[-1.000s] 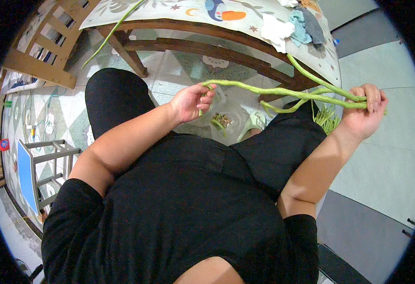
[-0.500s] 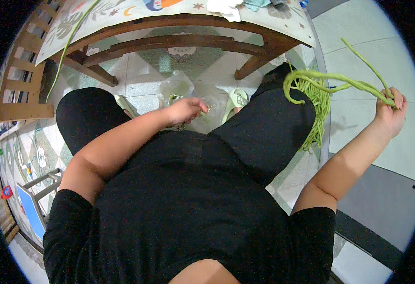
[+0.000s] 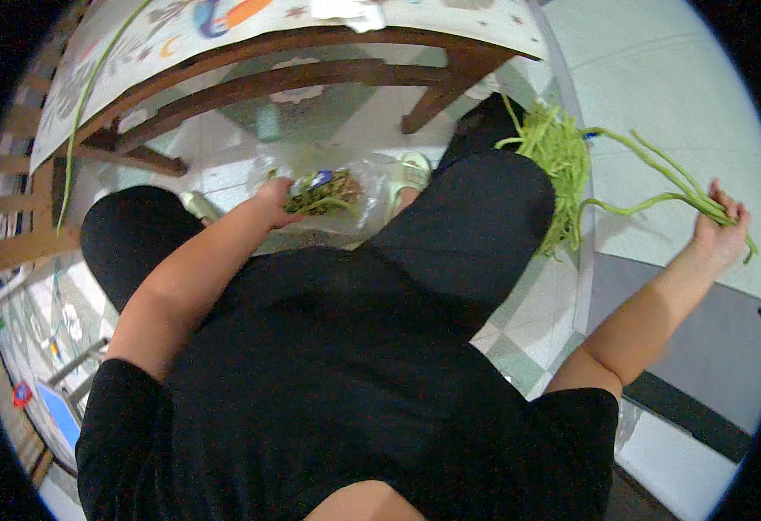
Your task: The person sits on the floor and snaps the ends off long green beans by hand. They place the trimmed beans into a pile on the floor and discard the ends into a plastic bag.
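Note:
Out to the right, my right hand (image 3: 721,227) is closed round a few long green beans (image 3: 645,156), whose lengths trail left toward a heap. That heap of long beans (image 3: 563,161) lies beside my right knee. Between my feet sits a clear plastic bag (image 3: 359,169), spread wide, with brownish-green scraps (image 3: 341,184) and a curved green piece inside. My left hand (image 3: 276,201) is at the bag's left side, its fingers closed on the bag's edge; part of the grip is blurred.
A wooden table (image 3: 311,36) with a patterned cover stands ahead; one long bean (image 3: 81,104) hangs over its left edge. White cloth (image 3: 345,10) lies on top. My green slippers (image 3: 411,169) are beside the bag. A blue-topped folding piece (image 3: 59,412) stands at left.
My left hand has moved from above the bag to its left side, and the bag is spread wider, showing its scraps. The beans in my right hand have swung down and right, off my knee.

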Motion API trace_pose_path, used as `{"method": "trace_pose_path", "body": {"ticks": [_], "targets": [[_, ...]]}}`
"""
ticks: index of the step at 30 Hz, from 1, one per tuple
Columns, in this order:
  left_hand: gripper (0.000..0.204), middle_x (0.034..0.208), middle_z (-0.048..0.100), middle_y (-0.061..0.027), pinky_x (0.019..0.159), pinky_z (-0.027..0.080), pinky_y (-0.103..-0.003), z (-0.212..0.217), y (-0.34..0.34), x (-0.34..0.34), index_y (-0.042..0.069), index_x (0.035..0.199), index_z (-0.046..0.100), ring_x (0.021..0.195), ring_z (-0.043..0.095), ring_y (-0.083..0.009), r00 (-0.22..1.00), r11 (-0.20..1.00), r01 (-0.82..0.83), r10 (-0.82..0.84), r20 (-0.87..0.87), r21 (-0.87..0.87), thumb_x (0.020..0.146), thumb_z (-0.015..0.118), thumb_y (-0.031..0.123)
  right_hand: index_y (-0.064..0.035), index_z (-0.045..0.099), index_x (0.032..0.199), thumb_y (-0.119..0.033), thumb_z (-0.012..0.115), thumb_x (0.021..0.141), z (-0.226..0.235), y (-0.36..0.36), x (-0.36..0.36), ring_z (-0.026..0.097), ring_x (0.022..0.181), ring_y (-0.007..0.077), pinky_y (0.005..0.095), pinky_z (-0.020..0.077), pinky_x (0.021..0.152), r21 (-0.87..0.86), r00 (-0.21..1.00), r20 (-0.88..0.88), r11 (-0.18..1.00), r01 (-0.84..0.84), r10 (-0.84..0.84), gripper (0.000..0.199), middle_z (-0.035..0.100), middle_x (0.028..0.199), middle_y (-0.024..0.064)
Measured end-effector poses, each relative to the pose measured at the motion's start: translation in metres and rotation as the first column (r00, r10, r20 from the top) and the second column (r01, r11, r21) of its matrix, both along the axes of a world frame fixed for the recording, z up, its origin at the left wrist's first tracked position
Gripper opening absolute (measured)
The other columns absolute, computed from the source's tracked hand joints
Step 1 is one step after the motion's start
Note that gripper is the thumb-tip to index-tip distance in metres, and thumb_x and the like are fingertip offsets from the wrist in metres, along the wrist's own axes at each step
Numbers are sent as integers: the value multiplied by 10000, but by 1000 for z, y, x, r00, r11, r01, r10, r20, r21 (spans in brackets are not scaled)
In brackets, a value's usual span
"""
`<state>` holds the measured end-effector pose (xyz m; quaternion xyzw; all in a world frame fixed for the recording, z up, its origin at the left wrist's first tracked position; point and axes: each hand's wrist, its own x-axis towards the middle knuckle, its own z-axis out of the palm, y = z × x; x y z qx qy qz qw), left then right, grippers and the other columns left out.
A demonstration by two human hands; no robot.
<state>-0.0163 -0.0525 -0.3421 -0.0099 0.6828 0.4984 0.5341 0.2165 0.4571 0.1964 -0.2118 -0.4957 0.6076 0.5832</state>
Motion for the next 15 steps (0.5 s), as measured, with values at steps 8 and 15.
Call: {"method": "trace_pose_path", "body": {"ticks": [8,15], "targets": [[478,1307,268,-150,856,369,-514,136,60,33,76,1267,263,1112,386,-326,764,912,-372,407,500,-175,856,419,262,-37,459,898,-314,432,871,-47,31,12,279,421,89,240,254,385,-5,765,641,996,91,-66,279,314,541,-22],[411,1152,441,-121,811,392,-397,156,56,36,61,1209,364,996,459,-278,890,985,-171,149,430,13,858,408,271,-8,536,786,-380,493,796,-207,124,-6,484,482,202,329,393,443,273,185,949,960,-65,-257,375,496,547,80]]}}
